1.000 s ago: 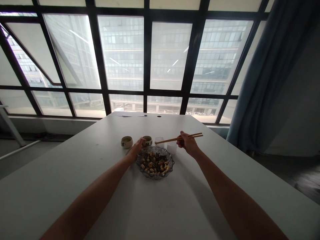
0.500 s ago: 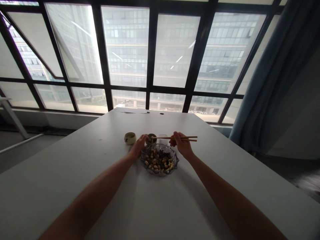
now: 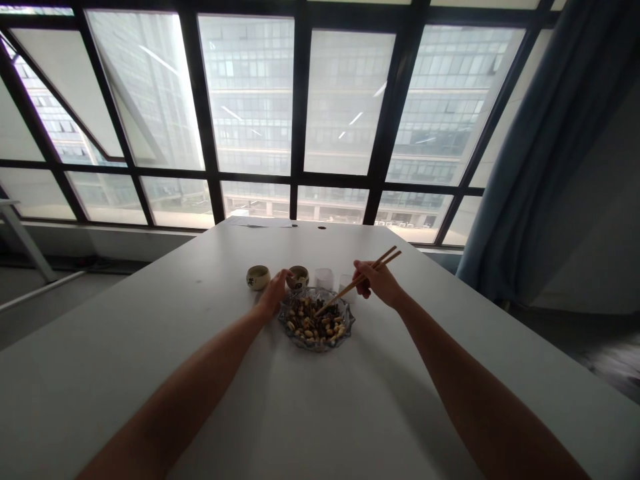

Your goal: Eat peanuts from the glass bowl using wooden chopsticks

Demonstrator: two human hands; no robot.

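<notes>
A scalloped clear glass bowl (image 3: 316, 345) of mixed nuts and dark pieces, perhaps seeds, sits on the table before me. My right hand (image 3: 370, 277) is closed around a pair of wooden chopsticks (image 3: 345, 289), whose tips reach down among the bowl's contents. Behind the bowl's left rim stands a small round cup (image 3: 299, 283) with a dark character and some pieces inside. My left hand (image 3: 277, 291) grips that cup's left side; its fingers are partly hidden. A second such cup (image 3: 258, 278) stands left of the hand.
Two clear plastic cups (image 3: 324, 278) stand behind the bowl, one partly behind my right hand. White paper (image 3: 263, 222) lies at the far end of the white table (image 3: 210, 373). Beyond are windows (image 3: 250, 93), with a blue curtain (image 3: 520, 167) on the right.
The chopsticks have swung from level at the small cup's mouth to slanting down into the bowl. My right hand has shifted slightly right. The small cup, tilted toward the bowl before, now looks more upright.
</notes>
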